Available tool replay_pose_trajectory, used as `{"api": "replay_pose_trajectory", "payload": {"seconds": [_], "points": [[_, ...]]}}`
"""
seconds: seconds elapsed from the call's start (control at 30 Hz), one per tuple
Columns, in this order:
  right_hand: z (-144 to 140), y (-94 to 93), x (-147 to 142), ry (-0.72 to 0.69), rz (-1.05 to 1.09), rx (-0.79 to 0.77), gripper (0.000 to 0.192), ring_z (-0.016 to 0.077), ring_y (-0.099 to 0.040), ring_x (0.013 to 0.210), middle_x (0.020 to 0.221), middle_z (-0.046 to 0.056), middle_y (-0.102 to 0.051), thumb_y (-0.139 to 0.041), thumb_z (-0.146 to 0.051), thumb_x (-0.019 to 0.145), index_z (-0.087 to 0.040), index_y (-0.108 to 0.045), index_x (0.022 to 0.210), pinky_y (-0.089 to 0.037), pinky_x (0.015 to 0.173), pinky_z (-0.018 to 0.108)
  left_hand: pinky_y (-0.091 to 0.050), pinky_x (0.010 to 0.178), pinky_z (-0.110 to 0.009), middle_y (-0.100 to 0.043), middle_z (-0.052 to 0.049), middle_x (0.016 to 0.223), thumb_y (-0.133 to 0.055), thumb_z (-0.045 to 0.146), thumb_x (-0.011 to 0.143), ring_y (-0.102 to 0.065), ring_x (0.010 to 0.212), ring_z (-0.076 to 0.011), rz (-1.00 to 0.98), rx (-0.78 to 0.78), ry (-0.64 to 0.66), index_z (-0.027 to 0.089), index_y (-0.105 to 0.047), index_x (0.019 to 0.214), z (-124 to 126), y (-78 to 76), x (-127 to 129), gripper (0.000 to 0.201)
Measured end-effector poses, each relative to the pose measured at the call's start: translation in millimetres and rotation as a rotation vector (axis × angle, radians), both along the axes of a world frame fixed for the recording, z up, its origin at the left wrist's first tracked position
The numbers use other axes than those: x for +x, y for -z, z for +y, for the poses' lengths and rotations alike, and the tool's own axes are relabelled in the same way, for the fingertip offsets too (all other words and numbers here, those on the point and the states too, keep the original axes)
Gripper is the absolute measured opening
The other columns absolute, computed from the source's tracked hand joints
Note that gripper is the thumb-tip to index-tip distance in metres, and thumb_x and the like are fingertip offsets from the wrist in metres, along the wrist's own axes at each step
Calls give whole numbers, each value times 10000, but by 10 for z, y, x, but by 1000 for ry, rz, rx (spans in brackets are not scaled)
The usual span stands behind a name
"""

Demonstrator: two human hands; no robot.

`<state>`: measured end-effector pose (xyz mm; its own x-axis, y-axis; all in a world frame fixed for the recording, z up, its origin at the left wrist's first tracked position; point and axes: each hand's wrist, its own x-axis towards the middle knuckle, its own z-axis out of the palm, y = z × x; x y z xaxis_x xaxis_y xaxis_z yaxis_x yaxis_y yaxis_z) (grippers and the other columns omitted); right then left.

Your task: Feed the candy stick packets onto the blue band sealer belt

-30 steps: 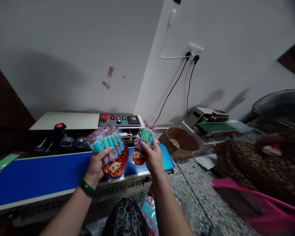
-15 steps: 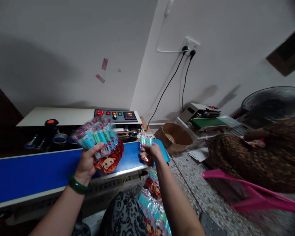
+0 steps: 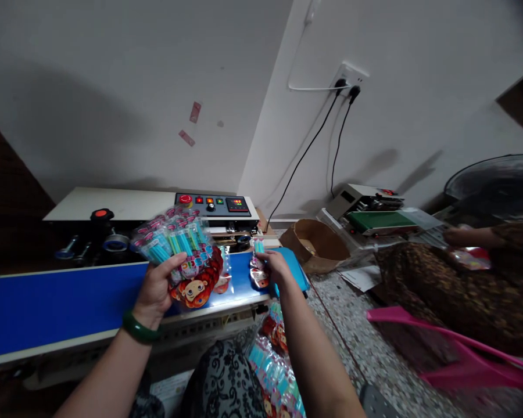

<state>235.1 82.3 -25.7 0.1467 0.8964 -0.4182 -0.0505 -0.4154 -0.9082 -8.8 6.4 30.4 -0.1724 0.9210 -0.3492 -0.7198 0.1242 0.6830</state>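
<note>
Left hand (image 3: pixel 157 284): raised over the near edge of the blue conveyor belt (image 3: pixel 61 302); fingers clenched around a fanned stack of clear packets (image 3: pixel 183 258), thumb across the front.
Stack of packets: teal sticks inside, pink headers up top, red-haired cartoon face at the bottom; held tilted, above the belt rather than resting on it.
Right hand (image 3: pixel 276 267): at the right end of the belt; fingers pinching a single packet (image 3: pixel 258 268) of the same print, lower end apparently touching the belt, though contact not clear from this angle.
Wrist: green bangle (image 3: pixel 139 330) on the left arm.
Sealing machine (image 3: pixel 157 215): behind the belt; control panel (image 3: pixel 211 204) with red button and lit display.
Lap: more of the same packets (image 3: pixel 274 371) heaped below the right forearm.
Right side: cardboard box (image 3: pixel 316 247) on the floor, a second small machine (image 3: pixel 370 212), another person's patterned sleeve (image 3: pixel 457 290), pink plastic piece (image 3: pixel 440 348).
</note>
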Motion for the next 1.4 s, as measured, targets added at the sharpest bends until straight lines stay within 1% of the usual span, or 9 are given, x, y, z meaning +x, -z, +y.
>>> {"api": "replay_pose_trajectory", "payload": {"seconds": [0.2, 0.3, 0.37, 0.47, 0.57, 0.67, 0.93, 1.17, 1.4], "points": [[79, -81, -199, -34, -47, 62, 162, 96, -451, 399, 450, -20, -504, -668, -195, 551, -157, -510, 554, -368, 393, 216, -549, 573, -308, -676, -34, 601, -706, 160, 525, -636, 533, -194, 5, 32, 28, 118, -630, 675, 16, 41, 29, 173], [-27, -260, -386, -2, -78, 245, 201, 106, -500, 523, 550, -13, -537, -635, -339, 631, -169, -528, 623, -404, 461, 203, -543, 647, -323, -693, -29, 691, -725, 159, 526, -653, 645, -213, 32, 104, 27, 135, -644, 831, 18, 72, 68, 317], [-174, -426, -543, -91, -72, 424, 245, 129, -531, 623, 625, 0, -558, -598, -414, 666, -178, -537, 654, -438, 527, 224, -531, 698, -334, -698, -30, 751, -728, 158, 536, -653, 709, -219, 66, 156, 27, 147, -635, 911, 15, 89, 97, 386], [-390, -647, -768, -278, -98, 597, 229, 136, -528, 678, 695, -5, -558, -661, -375, 617, -185, -552, 684, -445, 609, 252, -518, 721, -326, -698, -32, 762, -718, 162, 566, -650, 713, -207, 103, 184, 61, 144, -643, 888, 6, 99, 143, 331], [-482, -749, -895, -279, -91, 649, 190, 129, -519, 705, 735, -4, -552, -676, -302, 606, -179, -532, 626, -427, 656, 250, -525, 657, -308, -692, -26, 699, -701, 170, 594, -644, 618, -185, 85, 158, 101, 132, -651, 785, -2, 92, 186, 201], [-476, -727, -905, -210, 28, 624, 182, 128, -522, 733, 780, 3, -565, -623, -304, 660, -178, -498, 621, -418, 670, 240, -526, 647, -316, -695, -25, 716, -694, 158, 596, -646, 624, -191, 53, 153, 112, 140, -648, 811, -2, 83, 222, 220], [-486, -576, -799, 27, 142, 591, 202, 83, -439, 514, 584, -59, -449, -537, -391, 742, -213, -443, 742, -369, 486, 185, -536, 615, -326, -691, -45, 681, -700, 165, 586, -642, 578, -195, 38, 98, 128, 106, -639, 751, 10, 130, 274, 186], [-548, -545, -822, -135, 279, 550, 284, 172, -582, 873, 931, 30, -638, -632, -246, 673, -182, -541, 935, -458, 785, 285, -532, 690, -333, -699, -28, 781, -686, 129, 614, -649, 698, -196, 24, 159, 122, 143, -617, 958, 43, 191, 371, 351], [-406, -436, -424, 200, 229, 633, 329, 168, -602, 855, 935, 15, -646, -636, -279, 668, -198, -523, 966, -486, 768, 316, -541, 652, -313, -697, -22, 727, -703, 126, 588, -648, 643, -179, 32, 123, 88, 132, -632, 887, 57, 217, 295, 307]]}}
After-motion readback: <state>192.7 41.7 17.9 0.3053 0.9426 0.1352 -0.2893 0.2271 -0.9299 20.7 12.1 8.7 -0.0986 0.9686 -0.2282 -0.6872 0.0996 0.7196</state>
